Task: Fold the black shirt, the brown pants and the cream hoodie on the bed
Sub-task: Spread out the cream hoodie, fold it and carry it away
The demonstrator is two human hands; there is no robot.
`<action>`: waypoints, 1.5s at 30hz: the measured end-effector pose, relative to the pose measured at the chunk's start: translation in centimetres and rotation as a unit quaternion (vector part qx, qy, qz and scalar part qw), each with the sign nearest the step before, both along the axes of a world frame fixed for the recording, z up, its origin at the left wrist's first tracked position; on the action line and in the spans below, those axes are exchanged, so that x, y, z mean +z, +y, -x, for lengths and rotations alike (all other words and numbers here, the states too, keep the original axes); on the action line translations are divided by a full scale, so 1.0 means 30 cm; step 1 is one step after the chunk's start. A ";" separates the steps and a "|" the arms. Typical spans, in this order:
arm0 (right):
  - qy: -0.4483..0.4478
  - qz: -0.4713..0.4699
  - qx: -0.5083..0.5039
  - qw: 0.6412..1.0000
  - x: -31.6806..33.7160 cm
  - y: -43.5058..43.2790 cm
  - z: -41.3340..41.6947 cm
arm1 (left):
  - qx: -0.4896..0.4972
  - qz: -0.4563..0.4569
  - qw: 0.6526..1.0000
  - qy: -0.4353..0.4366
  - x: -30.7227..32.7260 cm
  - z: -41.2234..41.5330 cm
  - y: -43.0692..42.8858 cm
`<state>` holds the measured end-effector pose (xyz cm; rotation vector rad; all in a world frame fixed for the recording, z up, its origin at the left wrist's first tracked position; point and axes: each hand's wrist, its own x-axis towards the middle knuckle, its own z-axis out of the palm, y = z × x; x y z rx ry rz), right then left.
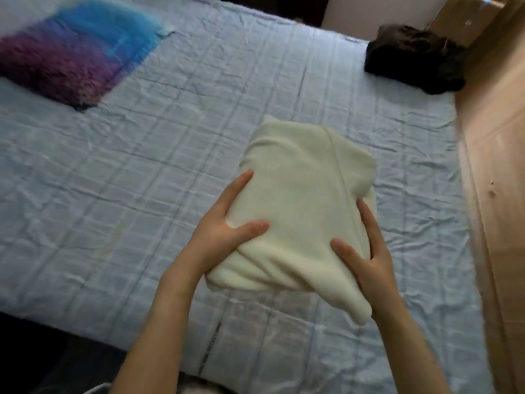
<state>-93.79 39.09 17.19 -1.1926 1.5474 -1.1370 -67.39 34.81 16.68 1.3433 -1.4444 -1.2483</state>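
1. The folded cream hoodie is mid-way across the bed, gripped at its near sides by the left hand and right hand (thumbs on top, fingers spread).
2. Its near corner sags loose; an uneven lift could spill the fold open.

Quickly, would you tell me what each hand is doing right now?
Left hand: grips the cream hoodie.
Right hand: grips the cream hoodie too.
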 end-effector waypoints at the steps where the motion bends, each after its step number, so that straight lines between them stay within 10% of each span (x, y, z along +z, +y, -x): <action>1: 0.005 0.020 -0.005 1.000 0.078 0.009 0.017 | -0.006 0.015 1.000 -0.006 0.079 0.022 -0.002; 14: -0.028 0.074 -0.198 0.977 0.352 0.541 -0.035 | -0.227 0.052 0.972 -0.021 0.373 0.131 0.163; 26: -0.053 0.035 -0.533 0.844 0.308 1.213 -0.075 | -0.528 -0.015 0.849 -0.003 0.286 0.552 0.523; 36: -0.034 0.041 -0.655 0.754 0.287 1.710 0.362 | -0.656 0.001 0.754 -0.013 0.285 1.252 0.964; 45: -0.018 0.023 -0.664 0.747 0.352 2.089 0.975 | -0.674 -0.019 0.739 -0.013 0.332 1.897 1.352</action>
